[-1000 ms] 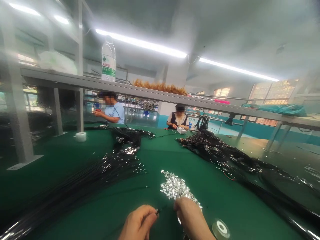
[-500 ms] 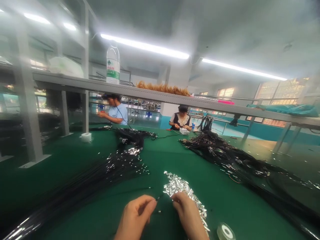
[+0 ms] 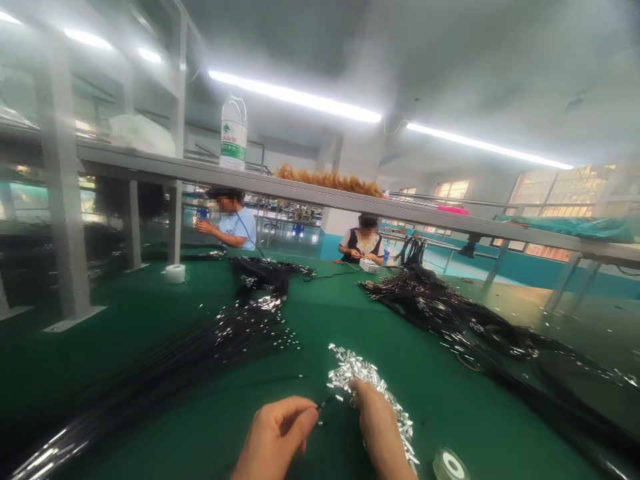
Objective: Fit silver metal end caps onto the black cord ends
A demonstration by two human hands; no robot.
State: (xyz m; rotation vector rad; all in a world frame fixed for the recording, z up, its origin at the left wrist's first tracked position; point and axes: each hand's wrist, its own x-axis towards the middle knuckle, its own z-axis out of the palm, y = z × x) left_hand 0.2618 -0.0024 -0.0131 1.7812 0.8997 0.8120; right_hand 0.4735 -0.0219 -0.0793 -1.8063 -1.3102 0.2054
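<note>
My left hand point(image 3: 280, 433) is closed in a pinch at the bottom centre. Between its thumb and index finger is a thin black cable point(image 3: 326, 402), its end pointing up to the right. My right hand point(image 3: 377, 427) reaches over the left side of a pile of small silver metal sleeves point(image 3: 353, 368), fingers bent down and drawn together. Its fingertips touch the pile, and what they hold, if anything, is hidden. One loose sleeve point(image 3: 339, 398) lies on the green tabletop point(image 3: 320, 320) between my hands.
Bundles of black cables lie left point(image 3: 170, 367) and right point(image 3: 450, 313). A tape roll point(image 3: 450, 465) sits at front right, a white roll point(image 3: 175, 273) at back left. A shelf point(image 3: 310, 195) crosses above, carrying a water bottle point(image 3: 233, 133). Two people sit beyond the table.
My right hand has moved slightly right and up onto the sleeve pile, away from the cable tip. My left hand has shifted slightly right with the cable. The view has also shifted a little.
</note>
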